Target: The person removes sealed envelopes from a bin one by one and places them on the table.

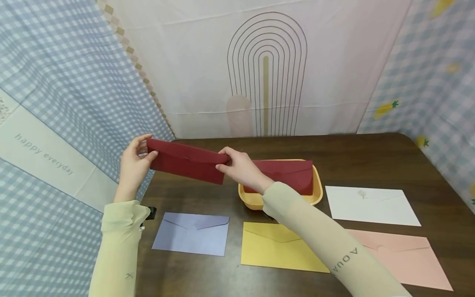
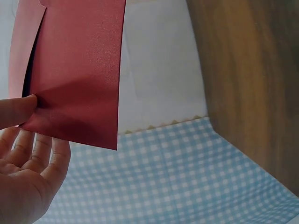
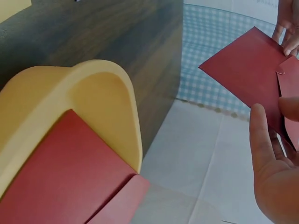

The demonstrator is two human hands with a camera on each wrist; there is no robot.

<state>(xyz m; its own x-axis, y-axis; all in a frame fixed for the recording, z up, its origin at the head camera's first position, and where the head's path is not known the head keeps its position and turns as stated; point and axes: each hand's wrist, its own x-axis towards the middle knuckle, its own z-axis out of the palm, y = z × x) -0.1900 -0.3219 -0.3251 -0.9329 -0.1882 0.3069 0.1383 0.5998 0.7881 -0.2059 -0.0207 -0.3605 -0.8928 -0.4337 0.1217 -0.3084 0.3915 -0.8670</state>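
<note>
A dark red envelope (image 1: 185, 161) is held up above the back left of the table, its flap side facing me. My left hand (image 1: 136, 165) pinches its left end between thumb and fingers, and my right hand (image 1: 239, 167) pinches the right end. In the left wrist view the thumb of the left hand (image 2: 28, 172) lies on the front of the envelope (image 2: 79, 70), fingers behind. Another red envelope (image 1: 285, 175) lies in a yellow basket (image 1: 317, 192), partly covered by my right wrist. The right wrist view shows this basket (image 3: 107, 74) close by.
On the table (image 1: 178, 276) lie a lavender envelope (image 1: 193, 233), a yellow envelope (image 1: 274, 249), a white envelope (image 1: 371, 206) and a pink envelope (image 1: 408, 260). My right sleeve overlaps the yellow and pink ones. Checked cloth (image 1: 67, 62) hangs at the left, and a pale curtain (image 1: 193, 74) hangs behind.
</note>
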